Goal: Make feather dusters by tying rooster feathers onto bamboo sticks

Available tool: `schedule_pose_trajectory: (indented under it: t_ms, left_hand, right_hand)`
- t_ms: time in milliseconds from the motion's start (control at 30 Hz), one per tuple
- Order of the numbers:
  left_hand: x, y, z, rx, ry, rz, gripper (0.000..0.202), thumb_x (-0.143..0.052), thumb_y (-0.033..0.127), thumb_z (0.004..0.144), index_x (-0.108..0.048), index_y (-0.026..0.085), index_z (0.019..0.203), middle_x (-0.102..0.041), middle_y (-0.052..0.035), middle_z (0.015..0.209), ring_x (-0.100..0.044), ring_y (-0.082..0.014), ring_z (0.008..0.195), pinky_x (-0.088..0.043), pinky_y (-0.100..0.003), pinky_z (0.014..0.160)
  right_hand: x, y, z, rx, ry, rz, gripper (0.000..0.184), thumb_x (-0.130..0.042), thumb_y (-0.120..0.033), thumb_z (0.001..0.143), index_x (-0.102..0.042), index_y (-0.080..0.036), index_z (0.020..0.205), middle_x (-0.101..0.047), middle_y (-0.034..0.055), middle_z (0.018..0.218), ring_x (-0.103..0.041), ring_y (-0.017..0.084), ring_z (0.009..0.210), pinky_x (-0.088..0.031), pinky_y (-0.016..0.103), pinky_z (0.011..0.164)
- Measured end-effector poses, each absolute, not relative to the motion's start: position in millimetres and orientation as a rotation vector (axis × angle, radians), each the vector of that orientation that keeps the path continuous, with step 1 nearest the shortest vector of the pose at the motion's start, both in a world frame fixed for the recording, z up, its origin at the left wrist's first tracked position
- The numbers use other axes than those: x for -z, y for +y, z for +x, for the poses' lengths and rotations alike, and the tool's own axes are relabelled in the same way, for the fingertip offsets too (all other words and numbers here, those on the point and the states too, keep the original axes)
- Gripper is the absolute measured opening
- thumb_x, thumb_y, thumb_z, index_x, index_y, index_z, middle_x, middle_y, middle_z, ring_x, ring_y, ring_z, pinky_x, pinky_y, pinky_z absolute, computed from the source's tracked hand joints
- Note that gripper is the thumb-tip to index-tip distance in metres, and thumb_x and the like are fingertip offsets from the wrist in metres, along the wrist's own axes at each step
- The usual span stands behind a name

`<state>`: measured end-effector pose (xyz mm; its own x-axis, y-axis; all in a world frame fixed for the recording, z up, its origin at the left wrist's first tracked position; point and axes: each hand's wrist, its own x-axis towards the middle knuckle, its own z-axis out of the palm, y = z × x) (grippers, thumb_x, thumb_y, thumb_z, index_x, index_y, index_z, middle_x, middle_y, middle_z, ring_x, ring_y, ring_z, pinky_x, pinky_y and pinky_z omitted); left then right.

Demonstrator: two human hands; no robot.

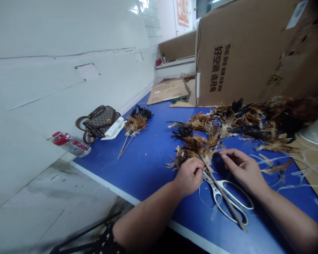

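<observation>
My left hand (188, 174) is closed around the base of a brown and black feather bundle (194, 148) that lies on the blue table (145, 162). A thin stick (228, 203) runs from the bundle toward me. My right hand (242, 167) pinches the bundle's base from the other side, fingers bent. Silver scissors (229, 197) lie flat on the table between my two wrists, under the stick.
A heap of feathers (243, 121) spreads behind my hands. A finished feather bundle (134, 127) lies further left, near a brown handbag (99, 121) and a plastic bottle (70, 144). A large cardboard box (249, 49) stands behind. Clear strips (307, 173) litter the right side.
</observation>
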<state>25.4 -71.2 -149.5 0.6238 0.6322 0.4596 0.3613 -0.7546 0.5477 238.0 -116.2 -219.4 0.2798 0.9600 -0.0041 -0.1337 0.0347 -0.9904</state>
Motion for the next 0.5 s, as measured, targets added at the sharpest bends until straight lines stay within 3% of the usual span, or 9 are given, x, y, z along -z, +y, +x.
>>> schedule_pose_trajectory:
  t_ms: [133,267,500]
  left_hand:
    - [148.0,-70.9,24.4,-0.904,0.784,2.477,0.011,-0.06,0.007,0.09,-0.064,0.017,0.089,-0.072,-0.0082,0.097,-0.07,-0.0169,0.093,-0.059,-0.031,0.086]
    - [148.1,-70.7,23.0,-0.879,0.809,2.491,0.01,-0.059,0.008,0.09,-0.064,0.017,0.09,-0.073,-0.009,0.098,-0.071,-0.0179,0.094,-0.06,-0.033,0.088]
    - [145.4,-70.8,22.6,-0.87,0.792,2.494,0.01,-0.059,0.009,0.094,-0.064,0.016,0.089,-0.073,-0.0086,0.094,-0.07,-0.0177,0.092,-0.059,-0.032,0.088]
  right_hand:
    - [215.0,-121.9,236.7,-1.105,-1.121,-1.069,0.035,-0.073,-0.054,0.094,-0.076,-0.02,0.102,-0.071,0.0066,0.09,-0.063,0.018,0.079,-0.05,0.03,0.071]
    - [206.5,-123.2,227.7,-1.021,-1.373,-0.93,0.022,-0.066,-0.041,0.102,-0.08,-0.023,0.104,-0.072,0.0078,0.104,-0.067,0.02,0.096,-0.053,0.033,0.085]
    - [206.1,-101.0,223.0,-0.927,-1.461,-0.933,0.022,-0.066,-0.037,0.101,-0.081,-0.024,0.11,-0.072,0.0078,0.1,-0.067,0.021,0.095,-0.054,0.036,0.086]
